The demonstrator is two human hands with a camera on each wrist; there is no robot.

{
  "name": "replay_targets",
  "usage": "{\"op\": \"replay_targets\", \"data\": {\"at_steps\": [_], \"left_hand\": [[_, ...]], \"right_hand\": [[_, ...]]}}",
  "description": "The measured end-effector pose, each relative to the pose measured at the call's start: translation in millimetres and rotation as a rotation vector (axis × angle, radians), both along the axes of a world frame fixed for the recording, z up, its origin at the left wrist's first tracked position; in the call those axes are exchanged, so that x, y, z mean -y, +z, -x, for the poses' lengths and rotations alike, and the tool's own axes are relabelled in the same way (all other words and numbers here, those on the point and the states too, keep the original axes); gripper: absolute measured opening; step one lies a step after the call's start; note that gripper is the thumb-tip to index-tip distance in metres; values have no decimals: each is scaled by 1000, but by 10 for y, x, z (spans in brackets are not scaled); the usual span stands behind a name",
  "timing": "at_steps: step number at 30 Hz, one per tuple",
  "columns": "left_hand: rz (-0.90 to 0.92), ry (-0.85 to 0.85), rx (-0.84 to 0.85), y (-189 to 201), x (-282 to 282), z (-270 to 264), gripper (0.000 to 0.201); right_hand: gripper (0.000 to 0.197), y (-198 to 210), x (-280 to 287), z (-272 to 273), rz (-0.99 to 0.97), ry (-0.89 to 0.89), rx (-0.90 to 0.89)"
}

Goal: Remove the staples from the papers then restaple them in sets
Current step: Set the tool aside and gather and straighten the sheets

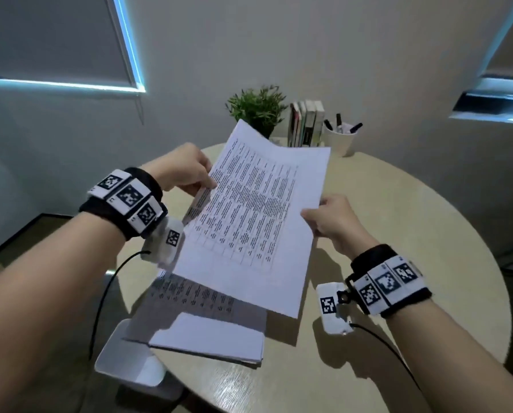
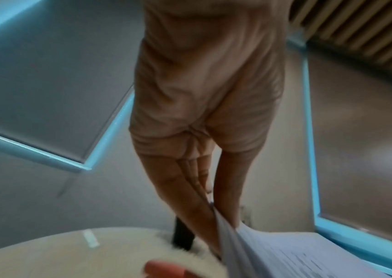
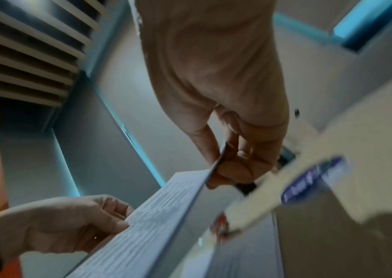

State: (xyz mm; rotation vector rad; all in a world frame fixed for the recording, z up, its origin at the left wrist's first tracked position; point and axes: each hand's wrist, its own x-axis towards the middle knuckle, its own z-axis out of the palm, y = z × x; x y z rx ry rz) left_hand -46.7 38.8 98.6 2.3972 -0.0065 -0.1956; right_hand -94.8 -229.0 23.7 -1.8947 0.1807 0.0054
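I hold a set of printed sheets [image 1: 255, 216] up above the round table [image 1: 398, 222], tilted toward me. My left hand [image 1: 186, 171] pinches their left edge, thumb on top, and one sheet there curls away under the thumb. My right hand [image 1: 326, 216] pinches the right edge. The left wrist view shows the left fingers [image 2: 190, 203] clamped on the paper's edge [image 2: 261, 250]. In the right wrist view the right hand [image 3: 228, 165] grips the sheets [image 3: 156, 212] between thumb and fingers. No stapler or staple remover can be made out.
A second stack of papers [image 1: 210, 332] lies on the table near me, partly over a white flat object [image 1: 127, 362] at the table's left edge. At the back stand a potted plant [image 1: 258, 108], several books [image 1: 306, 123] and a white cup with pens [image 1: 341, 138].
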Motion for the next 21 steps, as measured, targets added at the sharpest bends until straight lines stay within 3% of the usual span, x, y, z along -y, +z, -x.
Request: {"op": "replay_targets", "data": {"at_steps": [6,21], "left_hand": [[-101,60,-274,-441,-403,154,10],[-226,121,-340,-918,-456,250,12]], "right_hand": [[21,-396,-457,130,119,161,-215],[7,-614,-672,192,382,142,-240]]}}
